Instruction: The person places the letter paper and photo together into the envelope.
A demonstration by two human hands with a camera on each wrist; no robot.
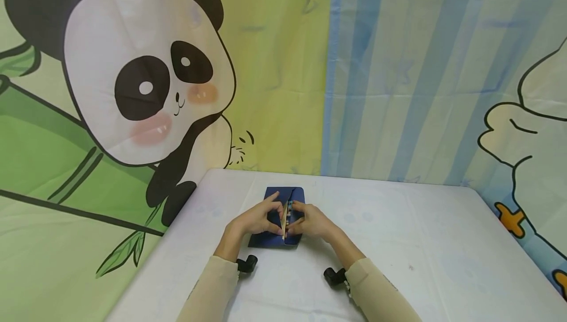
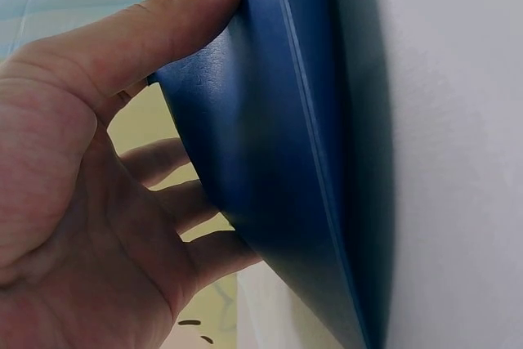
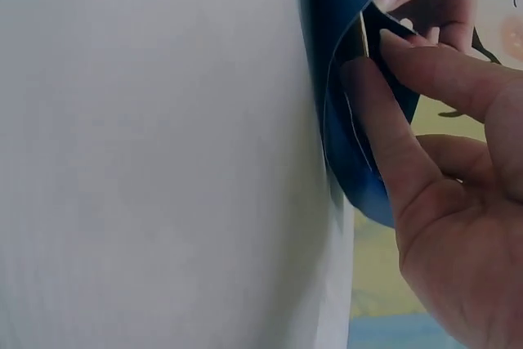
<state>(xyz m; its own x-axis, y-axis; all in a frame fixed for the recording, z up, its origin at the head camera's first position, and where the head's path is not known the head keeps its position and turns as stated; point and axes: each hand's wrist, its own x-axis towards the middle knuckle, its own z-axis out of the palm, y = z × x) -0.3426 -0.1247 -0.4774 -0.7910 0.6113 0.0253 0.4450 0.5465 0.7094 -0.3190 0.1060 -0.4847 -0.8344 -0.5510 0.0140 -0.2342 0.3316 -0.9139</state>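
A flat, dark blue leather-like folder (image 1: 276, 194) stands partly opened on the table, its middle raised. Along its opening runs a cream edge (image 1: 284, 221) beside a narrow multicoloured strip (image 1: 290, 209). My left hand (image 1: 258, 217) pinches the folder's left part near the opening; in the left wrist view its thumb presses the smooth blue face. From the other side my right hand (image 1: 313, 220) grips the right part by the opening. In the right wrist view that hand's thumb (image 3: 384, 116) reaches into the gap beside a thin pale-edged layer. What lies deeper inside is hidden.
A white-covered table (image 1: 398, 243) spreads around the folder. Behind it hangs a printed curtain (image 1: 283, 66) with a panda and blue stripes. Black wrist cameras are strapped below both hands, near the beige sleeves (image 1: 376, 287).
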